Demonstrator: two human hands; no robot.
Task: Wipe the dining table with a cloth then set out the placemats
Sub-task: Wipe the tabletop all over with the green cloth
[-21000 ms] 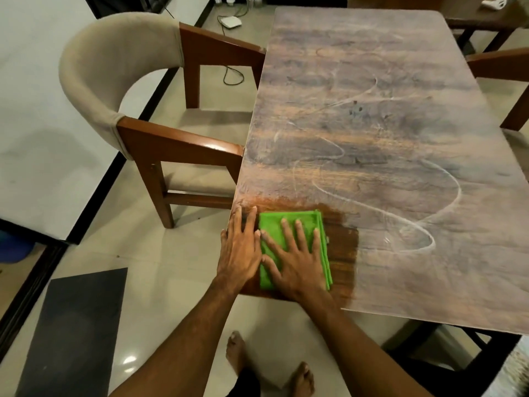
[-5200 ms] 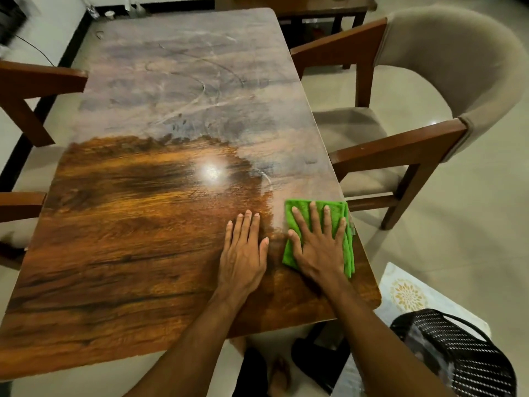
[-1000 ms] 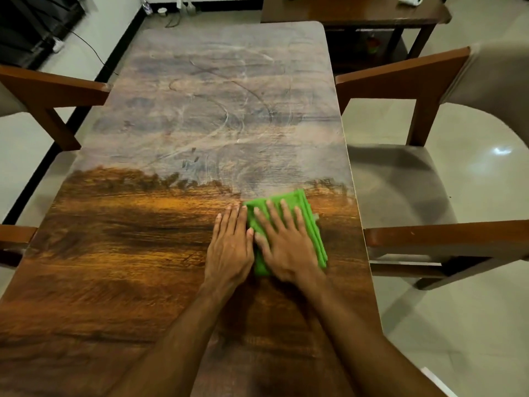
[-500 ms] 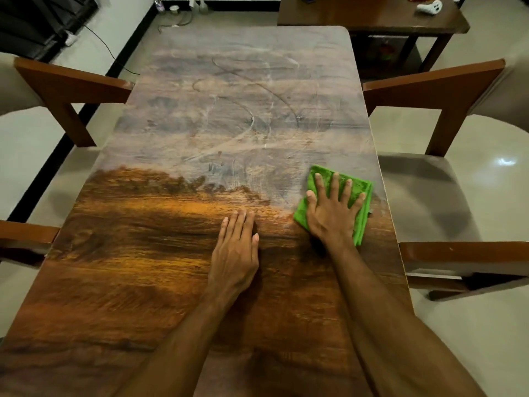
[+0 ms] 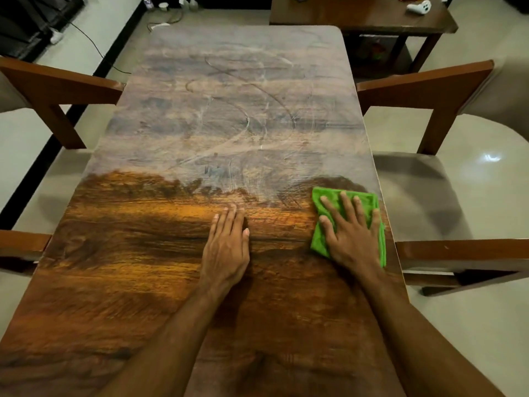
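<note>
Roughly half wiped: near table [image 5: 137,282] clean, left hand [image 5: 226,250] flat and empty, right hand [image 5: 350,236] splayed, pressing green cloth [image 5: 322,242] at right edge, far half dusty, no placemats visible.

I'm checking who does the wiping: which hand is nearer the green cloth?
Right. The right hand lies flat on the green cloth, near the table's right edge; the left hand rests on bare wood, apart from it.
</note>
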